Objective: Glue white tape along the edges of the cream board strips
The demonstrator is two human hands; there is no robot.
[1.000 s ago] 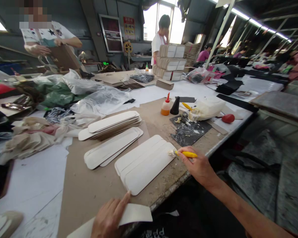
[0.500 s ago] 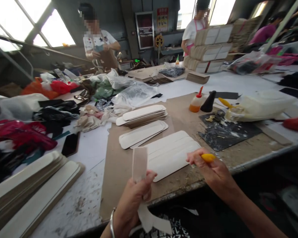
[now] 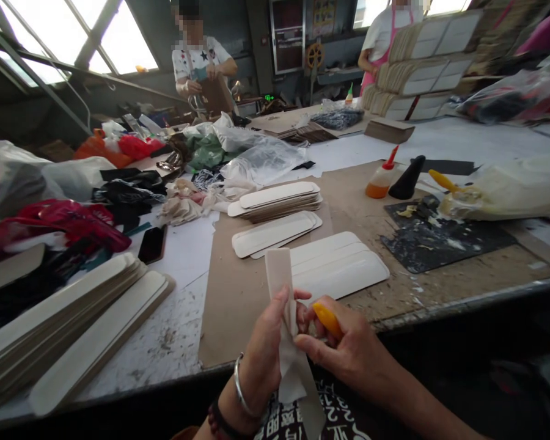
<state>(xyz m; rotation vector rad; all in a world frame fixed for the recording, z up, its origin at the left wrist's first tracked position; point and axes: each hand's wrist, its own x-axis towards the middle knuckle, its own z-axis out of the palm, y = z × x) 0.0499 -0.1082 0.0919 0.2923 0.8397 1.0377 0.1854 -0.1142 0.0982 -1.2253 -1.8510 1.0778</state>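
My left hand [image 3: 268,348] is closed round a long pale strip [image 3: 279,275] that stands upright in front of me, its lower end hanging toward my lap. My right hand [image 3: 343,351] grips a yellow-handled tool [image 3: 326,319] and touches the strip beside the left fingers. Just beyond both hands, a row of rounded white board pieces [image 3: 337,269] lies on the brown paper sheet [image 3: 231,299].
Two more stacks of white pieces [image 3: 277,198] lie further back, and a larger pile [image 3: 73,330] at the left. An orange glue bottle [image 3: 381,180], a black cone [image 3: 407,178] and a smeared black mat [image 3: 440,241] sit right. Two people stand at the far side. A phone [image 3: 153,244] lies left.
My left hand lifted the strip from the table's edge and stood it upright. My right hand left the board pieces and came in to meet it. The view swung left.
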